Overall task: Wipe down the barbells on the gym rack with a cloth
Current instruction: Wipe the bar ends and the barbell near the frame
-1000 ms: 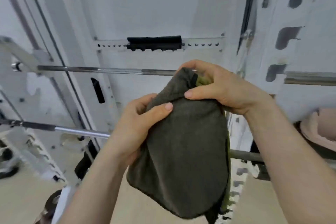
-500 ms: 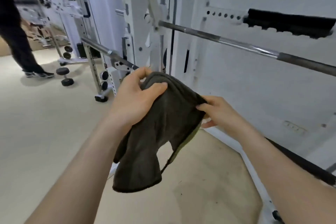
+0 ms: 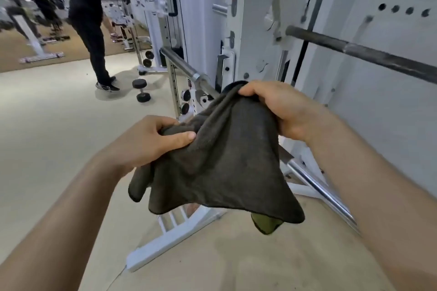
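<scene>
Both hands are shut tight on the dark cloth (image 3: 222,163). The left hand (image 3: 151,142) pinches one bunched corner, thumb on top. The right hand (image 3: 283,108) grips the top edge, held higher. The cloth hangs loose between them in the air, touching no bar. A dark barbell (image 3: 369,54) runs across the white rack (image 3: 248,30), up and to the right of the hands. A shiny barbell (image 3: 186,67) sticks out just behind the cloth. The floor (image 3: 52,125) on the left is wide open, with a dumbbell (image 3: 141,90) and another person (image 3: 89,23) far back.
</scene>
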Tool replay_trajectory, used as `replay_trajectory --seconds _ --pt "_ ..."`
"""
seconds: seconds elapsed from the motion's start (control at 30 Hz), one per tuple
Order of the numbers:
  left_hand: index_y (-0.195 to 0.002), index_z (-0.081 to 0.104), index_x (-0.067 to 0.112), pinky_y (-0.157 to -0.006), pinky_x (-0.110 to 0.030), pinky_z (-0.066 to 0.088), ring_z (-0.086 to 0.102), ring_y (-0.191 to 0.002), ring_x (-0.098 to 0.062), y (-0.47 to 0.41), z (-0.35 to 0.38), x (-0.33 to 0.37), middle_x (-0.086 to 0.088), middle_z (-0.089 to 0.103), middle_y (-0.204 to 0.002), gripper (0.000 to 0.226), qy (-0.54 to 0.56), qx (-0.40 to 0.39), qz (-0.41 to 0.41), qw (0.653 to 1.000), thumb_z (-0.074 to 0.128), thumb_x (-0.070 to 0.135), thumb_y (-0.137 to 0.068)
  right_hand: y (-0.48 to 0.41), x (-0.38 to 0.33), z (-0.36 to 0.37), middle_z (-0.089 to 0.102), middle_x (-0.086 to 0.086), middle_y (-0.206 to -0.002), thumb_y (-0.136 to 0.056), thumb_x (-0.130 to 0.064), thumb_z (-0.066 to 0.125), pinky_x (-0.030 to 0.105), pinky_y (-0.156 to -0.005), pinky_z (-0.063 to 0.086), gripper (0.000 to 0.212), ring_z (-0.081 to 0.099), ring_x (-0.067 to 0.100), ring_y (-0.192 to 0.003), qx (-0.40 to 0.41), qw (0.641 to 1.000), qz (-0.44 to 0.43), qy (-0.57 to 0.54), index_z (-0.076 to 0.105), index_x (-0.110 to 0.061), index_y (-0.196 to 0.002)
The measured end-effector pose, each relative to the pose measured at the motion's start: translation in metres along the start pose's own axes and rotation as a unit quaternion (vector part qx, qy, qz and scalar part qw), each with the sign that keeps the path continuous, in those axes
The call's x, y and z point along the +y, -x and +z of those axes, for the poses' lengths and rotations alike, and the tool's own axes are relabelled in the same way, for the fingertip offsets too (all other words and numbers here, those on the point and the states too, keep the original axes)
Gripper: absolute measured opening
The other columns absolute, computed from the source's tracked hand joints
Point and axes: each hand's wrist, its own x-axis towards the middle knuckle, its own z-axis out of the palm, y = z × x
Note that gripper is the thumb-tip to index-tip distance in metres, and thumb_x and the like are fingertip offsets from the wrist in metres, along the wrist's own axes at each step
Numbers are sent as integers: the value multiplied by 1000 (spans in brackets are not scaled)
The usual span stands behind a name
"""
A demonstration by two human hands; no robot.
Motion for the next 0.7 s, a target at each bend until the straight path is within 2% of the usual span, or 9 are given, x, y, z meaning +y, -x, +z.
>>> replay_trajectory --seconds 0.07,0.13,0.23,0.37,0.43,0.5,0.57,0.63,0.7 --pt "-76 66 13 -65 -26 44 62 -69 -14 -29 -16 -4 -8 66 -72 22 18 9 14 1000 68 33 -86 -33 -13 -1 72 3 -72 -90 -20 60 25 -67 57 13 67 12 -65 1 1000 -6 -5 69 -11 -88" --pt "-95 69 16 -78 -30 51 69 -87 -17 -58 -27 -4 -5 73 -90 9 67 14 25 997 62 19 -92 -64 -20 -1 73 5 -77 -89 -20 61 29 -72 56 12 67 16 -70 8 999 0 -39 69 -11 -89" --pt "-111 67 19 -84 -36 53 69 -96 -23 -103 -46 -5 -5 72 -104 20 173 14 17 985 57 15 -94 -111 -29 4 70 8 -87 -92 -20 57 31 -75 53 15 65 19 -77 -5 993 7 -115 66 -10 -98" --pt "-92 74 24 -72 -32 52 68 -82 -22 -162 -70 -12 -6 72 -94 26 212 -71 28 974 63 47 -85 -171 -40 21 61 14 -98 -94 -11 53 36 -75 55 13 61 23 -85 -15 971 -53 -232 59 -7 -105" --pt "-78 75 25 -67 -28 54 66 -72 -16 -195 -84 -18 -3 71 -83 26 252 -67 34 965 59 45 -84 -201 -47 35 61 18 -99 -93 -5 53 43 -85 56 12 62 26 -90 -10 965 -96 -244 61 -2 -101" --pt "-69 77 26 -61 -21 54 67 -69 -11 -229 -104 -24 0 72 -78 27 333 -52 31 941 56 35 -84 -235 -54 48 62 16 -90 -89 4 52 44 -90 54 14 61 26 -88 3 970 -134 -204 65 -1 -86" --pt "-76 78 24 -63 -21 55 69 -76 -13 -266 -130 -31 -2 73 -85 23 423 -74 35 903 56 28 -81 -266 -64 61 63 9 -78 -83 11 53 35 -84 55 23 62 21 -82 26 976 -184 -108 69 -3 -75" --pt "-80 78 19 -65 -23 57 69 -77 -16 -300 -159 -37 -5 73 -86 23 489 -97 28 867 55 24 -79 -293 -75 71 65 -3 -71 -79 12 59 24 -72 54 25 63 10 -75 108 970 -218 31 71 -10 -78" --pt "-82 75 14 -67 -26 58 69 -74 -17 -330 -186 -41 -6 72 -82 21 527 -111 12 843 57 22 -76 -320 -82 79 64 -16 -64 -79 6 63 19 -64 50 28 60 1 -67 221 937 -216 161 72 -21 -79"
